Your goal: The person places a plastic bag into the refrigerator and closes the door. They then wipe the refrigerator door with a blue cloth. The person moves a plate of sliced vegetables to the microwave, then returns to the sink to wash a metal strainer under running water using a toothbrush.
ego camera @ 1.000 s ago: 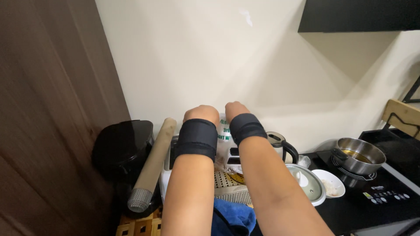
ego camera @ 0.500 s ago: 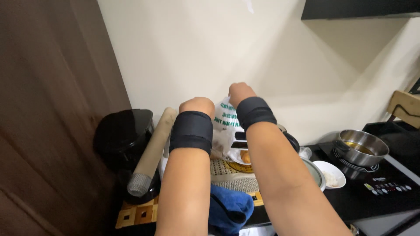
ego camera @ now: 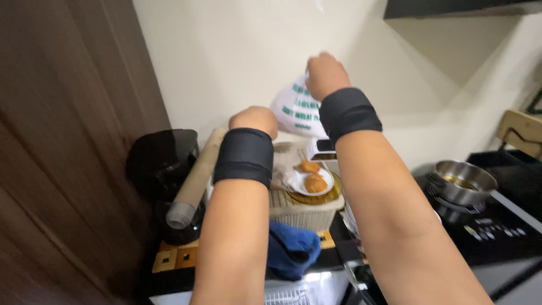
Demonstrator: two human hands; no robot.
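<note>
My right hand [ego camera: 324,73] is raised in front of the wall and grips a white plastic bag with green print [ego camera: 298,110], which hangs below it. My left hand [ego camera: 254,120] is lower, fingers curled, over the back of a cream woven basket [ego camera: 305,213]; what it holds is hidden. Both wrists wear black bands. In the basket sits a small white plate [ego camera: 313,183] with two orange-brown fried pieces, on a golden dish.
A beige rolled mat [ego camera: 192,181] leans in a black container [ego camera: 161,164] at the left, beside a dark wooden panel [ego camera: 62,141]. A blue cloth [ego camera: 291,248] lies in front of the basket. At the right a steel pot [ego camera: 460,183] stands on a black cooktop [ego camera: 497,229].
My right hand has lifted the white bag up and away from the basket, uncovering the plate of fried pieces. My left hand has stayed low over the basket.
</note>
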